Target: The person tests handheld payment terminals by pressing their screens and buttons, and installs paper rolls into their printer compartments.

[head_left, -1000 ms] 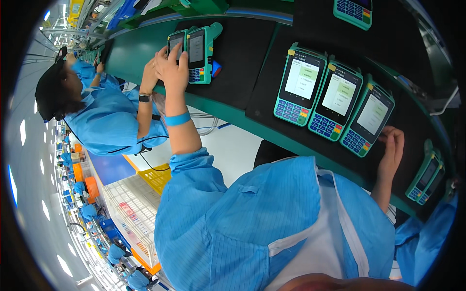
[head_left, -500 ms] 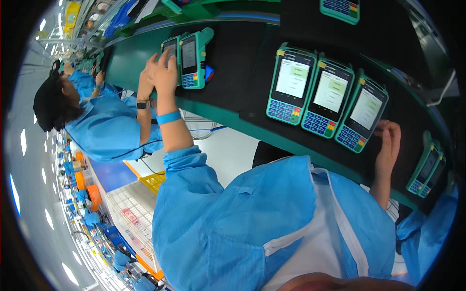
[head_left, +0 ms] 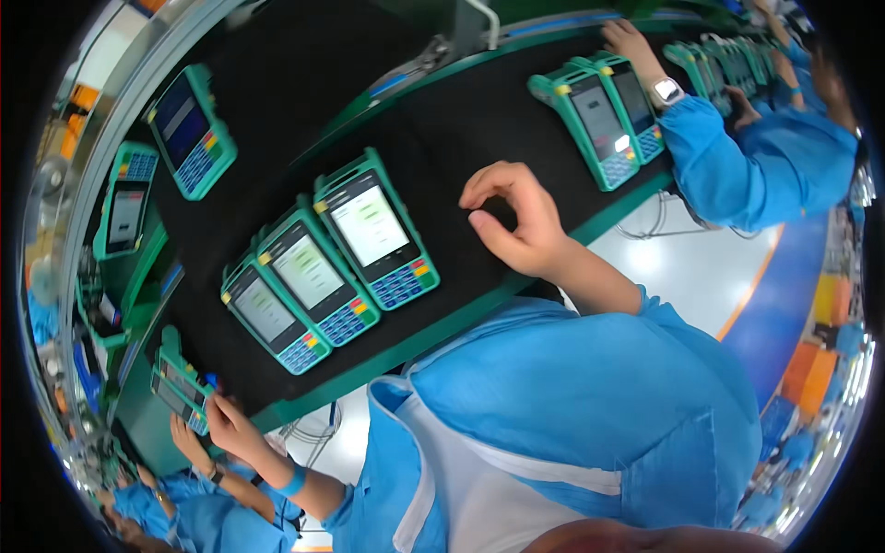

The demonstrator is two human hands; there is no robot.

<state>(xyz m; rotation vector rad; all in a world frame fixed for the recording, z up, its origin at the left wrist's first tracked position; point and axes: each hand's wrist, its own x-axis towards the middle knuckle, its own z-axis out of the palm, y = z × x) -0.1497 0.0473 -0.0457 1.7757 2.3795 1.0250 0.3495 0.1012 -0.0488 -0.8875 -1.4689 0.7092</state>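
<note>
My left hand point(head_left: 230, 429), with a blue wristband below it, is beside the near end of a pair of green card payment terminals point(head_left: 182, 385) at the left. Its fingers are small and partly hidden, so I cannot tell whether they grip a terminal. My right hand point(head_left: 518, 221) hovers over the black mat with fingers curled, thumb apart and nothing held. Left of it, three card terminals lie side by side with lit screens: a right one point(head_left: 376, 230), a middle one point(head_left: 318, 272) and a left one point(head_left: 275, 318).
A co-worker's hand point(head_left: 189, 444) is close to my left hand. Another co-worker's hand point(head_left: 631, 44) is at the terminal pair point(head_left: 599, 115) on the right. One terminal point(head_left: 192, 134) with a dark screen is beyond the row, and another point(head_left: 126, 212) stands farther left. The green bench edge point(head_left: 369, 369) runs in front.
The view has swung to the right. My right hand has moved away from the right-hand terminal of the row. My left hand remains by the left pair, now lower beside its near end.
</note>
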